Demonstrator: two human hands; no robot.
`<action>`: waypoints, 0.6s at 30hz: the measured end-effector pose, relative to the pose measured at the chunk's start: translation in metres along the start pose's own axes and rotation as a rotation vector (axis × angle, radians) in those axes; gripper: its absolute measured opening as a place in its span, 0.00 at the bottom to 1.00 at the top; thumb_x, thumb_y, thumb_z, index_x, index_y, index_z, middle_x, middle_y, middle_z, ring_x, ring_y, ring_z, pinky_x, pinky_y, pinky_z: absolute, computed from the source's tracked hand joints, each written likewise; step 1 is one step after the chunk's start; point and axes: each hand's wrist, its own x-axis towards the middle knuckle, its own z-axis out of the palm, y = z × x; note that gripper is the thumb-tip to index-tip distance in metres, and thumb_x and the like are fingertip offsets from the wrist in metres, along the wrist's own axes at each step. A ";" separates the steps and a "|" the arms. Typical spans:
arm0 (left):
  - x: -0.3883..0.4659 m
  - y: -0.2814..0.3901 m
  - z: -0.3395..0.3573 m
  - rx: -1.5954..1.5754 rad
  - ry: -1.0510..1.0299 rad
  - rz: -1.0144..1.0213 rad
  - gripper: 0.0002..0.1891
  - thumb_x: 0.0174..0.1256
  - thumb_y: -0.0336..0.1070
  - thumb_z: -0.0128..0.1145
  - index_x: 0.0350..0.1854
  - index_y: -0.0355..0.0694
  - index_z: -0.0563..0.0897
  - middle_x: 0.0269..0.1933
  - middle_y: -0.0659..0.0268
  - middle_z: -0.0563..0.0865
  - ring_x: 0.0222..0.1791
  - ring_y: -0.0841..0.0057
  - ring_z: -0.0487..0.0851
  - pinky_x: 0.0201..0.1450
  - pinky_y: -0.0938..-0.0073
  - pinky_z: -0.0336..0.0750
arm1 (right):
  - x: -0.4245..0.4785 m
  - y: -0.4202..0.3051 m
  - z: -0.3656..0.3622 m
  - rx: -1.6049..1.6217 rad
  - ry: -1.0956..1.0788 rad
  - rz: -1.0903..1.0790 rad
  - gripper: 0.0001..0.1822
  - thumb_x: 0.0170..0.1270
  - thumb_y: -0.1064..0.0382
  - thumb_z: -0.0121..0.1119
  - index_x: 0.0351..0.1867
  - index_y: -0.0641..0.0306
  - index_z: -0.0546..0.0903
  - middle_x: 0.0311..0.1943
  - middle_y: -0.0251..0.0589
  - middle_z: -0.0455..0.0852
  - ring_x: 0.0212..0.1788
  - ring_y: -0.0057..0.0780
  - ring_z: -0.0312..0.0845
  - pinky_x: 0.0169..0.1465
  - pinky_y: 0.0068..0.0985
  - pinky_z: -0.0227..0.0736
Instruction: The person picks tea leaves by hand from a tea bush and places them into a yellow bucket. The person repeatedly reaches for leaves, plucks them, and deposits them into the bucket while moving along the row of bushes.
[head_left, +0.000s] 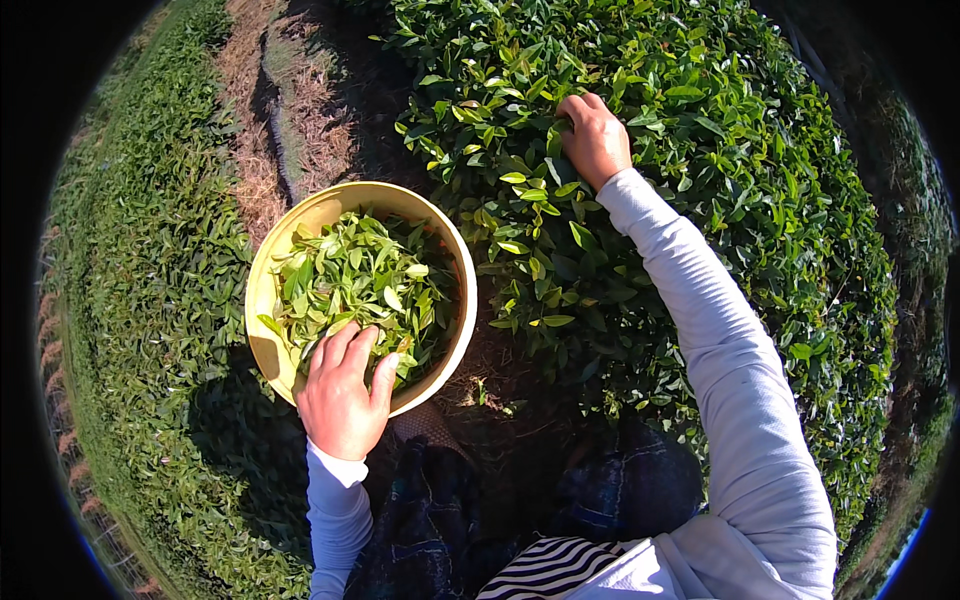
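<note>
My left hand (343, 394) reaches over the near rim of a round yellow bucket (262, 300). Its fingers rest on the loose green leaves (352, 274) inside, with the thumb held apart and nothing visibly gripped. Up and to the right, my right hand (596, 140) is among the upper shoots of a leafy bush (720, 180), which looks like tea. The right fingers curl down into the foliage. Their tips are hidden, so whether they pinch a shoot does not show.
A second row of bushes (150, 300) runs along the left. Between the rows lies a dirt path with dry grass (322, 127) and a dark strip of edging (279, 142). My legs in dark patterned trousers (427, 517) stand just below the bucket.
</note>
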 end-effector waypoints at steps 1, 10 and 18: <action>0.001 0.000 0.001 -0.007 -0.001 0.001 0.15 0.60 0.40 0.61 0.47 0.39 0.82 0.50 0.55 0.82 0.51 0.56 0.79 0.54 0.62 0.73 | -0.002 0.001 -0.001 0.004 0.000 -0.013 0.15 0.46 0.69 0.63 0.39 0.56 0.78 0.37 0.42 0.80 0.40 0.43 0.79 0.41 0.35 0.75; 0.000 0.000 0.003 -0.018 -0.014 -0.010 0.15 0.60 0.40 0.61 0.47 0.39 0.82 0.51 0.55 0.82 0.51 0.56 0.78 0.54 0.62 0.73 | 0.010 0.011 -0.031 1.127 -0.434 0.815 0.06 0.57 0.69 0.66 0.36 0.60 0.83 0.31 0.28 0.86 0.28 0.12 0.77 0.31 0.14 0.74; 0.001 0.002 0.001 -0.022 -0.033 -0.019 0.16 0.60 0.40 0.60 0.48 0.38 0.82 0.51 0.55 0.82 0.51 0.55 0.78 0.54 0.62 0.72 | -0.001 -0.009 -0.078 1.440 -0.502 0.618 0.10 0.64 0.65 0.60 0.46 0.61 0.81 0.33 0.31 0.85 0.29 0.13 0.79 0.34 0.16 0.81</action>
